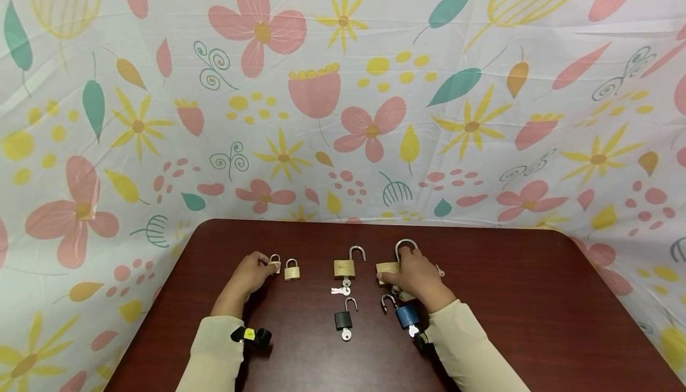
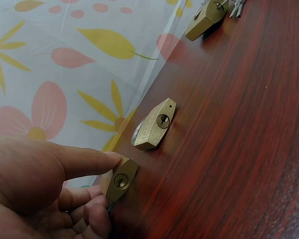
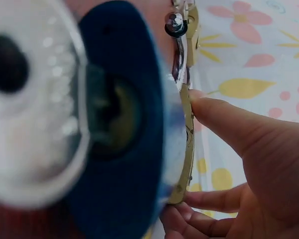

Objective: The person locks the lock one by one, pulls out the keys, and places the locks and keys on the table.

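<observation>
At the left, my left hand pinches a small brass padlock between thumb and fingers, its keyhole showing in the left wrist view. Just right of it stands a second small brass padlock with its shackle closed. My right hand grips a large brass padlock by its sides, its silver shackle arching up behind the fingers. A blue padlock with a swung-out shackle and a key lies under that wrist; it blocks much of the right wrist view. Another brass body is partly hidden under the right hand.
In the middle lie a brass padlock with an open shackle and keys, and nearer, a black padlock with an open shackle and key. A flowered cloth hangs behind the dark red table.
</observation>
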### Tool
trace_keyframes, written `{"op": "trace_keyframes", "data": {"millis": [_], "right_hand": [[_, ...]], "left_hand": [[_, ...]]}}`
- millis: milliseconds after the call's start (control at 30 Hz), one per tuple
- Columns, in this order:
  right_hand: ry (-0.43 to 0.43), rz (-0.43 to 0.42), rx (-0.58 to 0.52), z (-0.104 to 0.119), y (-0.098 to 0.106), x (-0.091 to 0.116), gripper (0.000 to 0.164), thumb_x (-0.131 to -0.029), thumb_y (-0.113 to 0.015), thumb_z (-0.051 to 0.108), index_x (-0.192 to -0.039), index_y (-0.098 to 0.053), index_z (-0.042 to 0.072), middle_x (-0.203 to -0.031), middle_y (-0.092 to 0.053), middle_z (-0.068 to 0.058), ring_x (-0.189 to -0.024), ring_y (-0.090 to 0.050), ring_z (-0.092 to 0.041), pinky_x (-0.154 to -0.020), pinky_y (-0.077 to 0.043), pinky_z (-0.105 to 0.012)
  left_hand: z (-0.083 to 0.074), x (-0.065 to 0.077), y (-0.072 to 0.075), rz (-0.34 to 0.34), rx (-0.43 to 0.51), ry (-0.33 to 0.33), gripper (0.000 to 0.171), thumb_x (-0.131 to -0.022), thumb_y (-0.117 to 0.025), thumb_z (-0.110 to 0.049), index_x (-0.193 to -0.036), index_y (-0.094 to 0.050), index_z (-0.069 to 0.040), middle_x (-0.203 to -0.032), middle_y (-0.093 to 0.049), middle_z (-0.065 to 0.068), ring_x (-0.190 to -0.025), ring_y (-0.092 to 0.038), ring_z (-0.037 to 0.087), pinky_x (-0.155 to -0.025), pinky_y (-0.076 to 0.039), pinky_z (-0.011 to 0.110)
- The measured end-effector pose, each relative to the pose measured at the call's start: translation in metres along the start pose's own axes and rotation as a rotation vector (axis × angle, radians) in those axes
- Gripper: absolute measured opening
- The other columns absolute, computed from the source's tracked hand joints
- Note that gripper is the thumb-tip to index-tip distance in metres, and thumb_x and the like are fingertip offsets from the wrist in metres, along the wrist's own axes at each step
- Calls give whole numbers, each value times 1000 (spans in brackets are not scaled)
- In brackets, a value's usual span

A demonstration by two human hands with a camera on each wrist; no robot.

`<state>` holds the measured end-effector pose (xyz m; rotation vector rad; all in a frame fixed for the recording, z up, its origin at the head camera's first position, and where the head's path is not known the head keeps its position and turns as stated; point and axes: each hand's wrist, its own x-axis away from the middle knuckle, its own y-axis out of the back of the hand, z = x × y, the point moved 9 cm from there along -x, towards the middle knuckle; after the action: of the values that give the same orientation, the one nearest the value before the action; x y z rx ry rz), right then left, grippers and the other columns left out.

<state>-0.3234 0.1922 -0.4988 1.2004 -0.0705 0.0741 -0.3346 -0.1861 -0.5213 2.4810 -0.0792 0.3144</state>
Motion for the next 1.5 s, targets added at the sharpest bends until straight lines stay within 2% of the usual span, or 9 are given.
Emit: {"op": "trace_keyframes", "data": {"millis": [200, 467, 600, 800, 1067, 1133, 1200, 1333, 1500], "right_hand": [[-26, 18, -75, -1, 0, -1, 95, -77, -82, 56, -133, -48, -12, -120, -56, -34, -95, -64, -38, -82, -54, -56], [-48, 36, -141, -2, -4, -2, 83, -77, -84, 52, -122, -54, -10, -113, -50, -29, -78, -57, -30, -69, -51, -46], [-49, 28, -181, -3, -3, -3, 74, -79, -84, 46, -123, -54, -6, -117, -50, -28, -83, -58, -31, -75, -51, -49], [-35, 26, -225, -5, 0, -3, 62, -84, -80, 37, -123, -53, -3, -108, -65, -20, -91, -62, -30, -80, -51, -48], [3, 2, -262, -1, 6, -2, 50, -89, -76, 29, -125, -57, 0, -107, -69, -16, -93, -64, -30, -82, -52, -49], [9, -9, -258, 0, 8, -1, 50, -90, -75, 28, -127, -57, 0, -110, -69, -17, -97, -65, -32, -84, -52, -51], [17, -25, -255, 2, 10, 0, 48, -91, -74, 27, -127, -56, 2, -111, -69, -17, -98, -65, -33, -84, -52, -52], [25, -69, -278, 6, 19, 6, 42, -93, -72, 24, -126, -56, 4, -106, -66, -16, -91, -63, -31, -81, -51, -50], [27, -112, -354, 12, 33, 14, 39, -94, -70, 24, -125, -55, 6, -100, -61, -11, -83, -57, -26, -73, -46, -41]], "left_hand": [[-1, 1, 1, -2, -3, -9, 31, -99, -64, -24, -113, -56, 3, -98, -52, 14, -85, -49, 25, -70, -42, 34], [0, 1, -2, 5, 12, -6, 37, -101, -61, -27, -122, -53, 2, -106, -51, 16, -87, -50, 25, -70, -43, 34], [1, 1, -2, 0, 31, -2, 38, -101, -58, -32, -121, -54, 1, -111, -52, 17, -93, -51, 27, -75, -43, 36], [5, 3, -4, 21, 85, 21, 43, -104, -52, -40, -123, -51, -2, -126, -53, 20, -110, -53, 33, -84, -45, 42], [4, 8, -4, -8, 155, 47, 51, -105, -50, -37, -137, -38, 1, -145, -41, 28, -130, -45, 44, -99, -43, 58], [0, 9, 2, -72, 161, 40, 52, -104, -51, -33, -139, -37, 2, -140, -45, 28, -123, -50, 43, -95, -46, 55], [-5, 12, 9, -151, 176, 24, 50, -103, -53, -29, -140, -39, 1, -124, -53, 24, -104, -56, 35, -83, -48, 46], [-23, 21, 17, -258, 246, -19, 44, -101, -56, -26, -138, -45, -4, -97, -53, 10, -73, -49, 18, -63, -41, 30], [-58, 35, 5, -241, 331, -98, 31, -100, -61, -22, -127, -55, -8, -96, -55, 8, -72, -50, 14, -61, -42, 28]]}}
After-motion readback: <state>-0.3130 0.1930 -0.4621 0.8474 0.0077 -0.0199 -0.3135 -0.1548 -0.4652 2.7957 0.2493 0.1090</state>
